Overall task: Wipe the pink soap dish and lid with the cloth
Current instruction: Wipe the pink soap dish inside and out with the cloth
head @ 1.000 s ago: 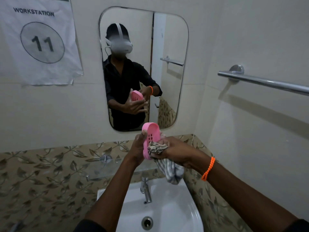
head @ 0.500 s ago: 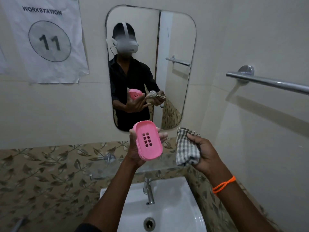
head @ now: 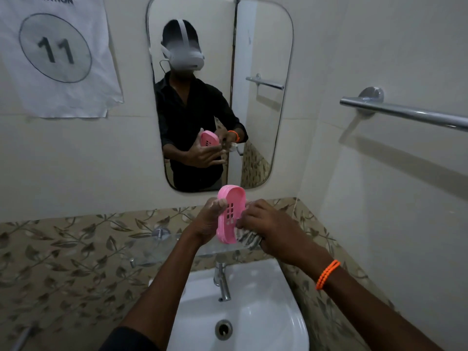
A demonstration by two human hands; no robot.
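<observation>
The pink oval plastic soap-dish piece with a grid of small drain slots (head: pixel 231 214) is held up on edge above the white ceramic washbasin (head: pixel 255 312), in front of the lower edge of the wall mirror (head: pixel 263 46). The left hand (head: pixel 209 221) grips it from the left side, thumb curled over the near rim and the other fingers behind it, out of sight. The right hand (head: pixel 266 224) has its fingers curled tightly round a bunched grey-and-white checked cloth (head: pixel 248 238), which is pressed against the lower right part of the pink piece. Judging from this, the wiping is under way: the cloth is working on one face near the bottom end, while the upper part shows bare. Whether this slotted piece is the dish or the lid I cannot tell, and no second pink part appears anywhere in view, neither on the glass shelf (head: pixel 152 252) beneath the hands nor in the basin. So at best one piece is partly done; the rest of this piece and the whole of the other one look still to be wiped. The chrome tap (head: pixel 222 285) shows no running water.
</observation>
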